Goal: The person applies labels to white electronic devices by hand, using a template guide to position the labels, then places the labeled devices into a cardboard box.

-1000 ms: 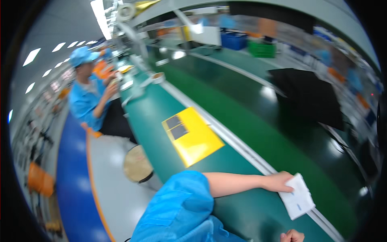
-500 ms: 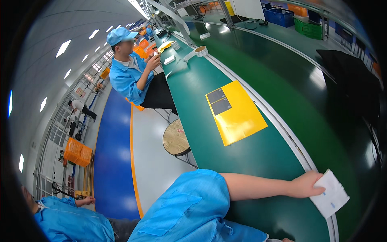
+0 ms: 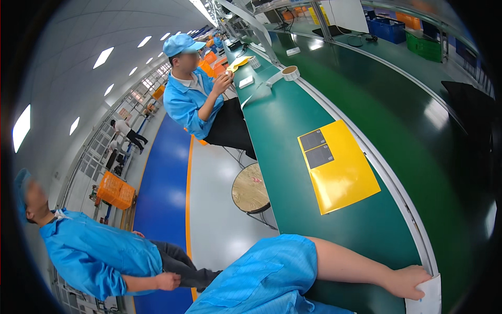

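Factory hall, long green bench (image 3: 293, 157) running away from the camera along a conveyor line, blue and grey floor to its left, ceiling lights above.

Left hand (image 3: 405, 281): extended across the bench on a bare forearm from a blue sleeve, resting palm down on the near edge of a white sheet (image 3: 426, 298) at the lower right rim of the view. Grip: fingers flat, pressing on the sheet's edge; whether any finger curls under cannot be told. The sheet lies directly beyond the fingertips, toward the person's right, at the metal rail of the conveyor; its long axis cannot be judged, as most of it is cut off. Right hand: not in view, so the left is the only hand near the sheet.

Surroundings: yellow folder (image 3: 340, 170) with two dark grey cards (image 3: 316, 148) on it, well apart up the bench. Round stool (image 3: 251, 187) beside the bench. Tape roll (image 3: 289, 72) farther along. One seated co-worker in blue coat and cap (image 3: 196, 99); another at lower left. Nothing lies between hand and sheet.
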The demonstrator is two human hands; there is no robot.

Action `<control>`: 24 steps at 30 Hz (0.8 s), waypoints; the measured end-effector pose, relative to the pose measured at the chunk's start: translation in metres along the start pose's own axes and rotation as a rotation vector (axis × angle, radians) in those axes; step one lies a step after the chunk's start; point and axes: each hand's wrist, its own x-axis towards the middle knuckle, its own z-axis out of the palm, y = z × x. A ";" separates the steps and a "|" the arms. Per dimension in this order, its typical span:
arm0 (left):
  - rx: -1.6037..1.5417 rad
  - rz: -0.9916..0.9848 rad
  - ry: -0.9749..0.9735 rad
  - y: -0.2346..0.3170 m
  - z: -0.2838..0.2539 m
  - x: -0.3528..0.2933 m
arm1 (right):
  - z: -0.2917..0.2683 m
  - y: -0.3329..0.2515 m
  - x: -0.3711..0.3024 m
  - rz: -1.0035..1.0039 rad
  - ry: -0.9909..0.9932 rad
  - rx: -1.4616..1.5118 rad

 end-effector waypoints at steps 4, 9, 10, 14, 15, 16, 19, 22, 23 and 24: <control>0.085 -0.033 -0.022 -0.007 -0.005 -0.011 | 0.004 0.003 0.000 -0.064 -0.031 -0.015; 0.234 0.131 0.019 -0.021 -0.002 -0.004 | -0.002 0.007 -0.014 -0.087 0.075 -0.089; 0.048 0.133 -0.062 -0.002 0.000 0.005 | 0.005 -0.012 -0.037 -0.030 0.202 -0.150; -0.021 -0.358 -0.143 0.005 -0.018 -0.001 | 0.018 -0.040 -0.041 -0.010 0.256 -0.290; 0.016 -0.411 -0.058 -0.007 -0.034 -0.012 | 0.016 -0.048 -0.024 -0.071 0.270 -0.319; 0.141 -0.409 0.007 0.012 -0.043 -0.009 | 0.018 -0.046 -0.022 -0.079 0.253 -0.314; -0.298 -0.022 0.297 -0.020 -0.064 -0.007 | 0.031 -0.039 -0.019 -0.068 0.396 -0.335; -0.155 -0.326 0.387 0.067 -0.046 -0.036 | 0.038 -0.049 -0.039 -0.094 0.508 -0.486; -0.164 -0.358 0.301 0.032 -0.028 -0.021 | 0.036 -0.032 -0.049 -0.106 0.520 -0.478; -0.151 -0.358 0.234 0.022 -0.028 -0.024 | 0.036 -0.032 -0.046 -0.163 0.508 -0.483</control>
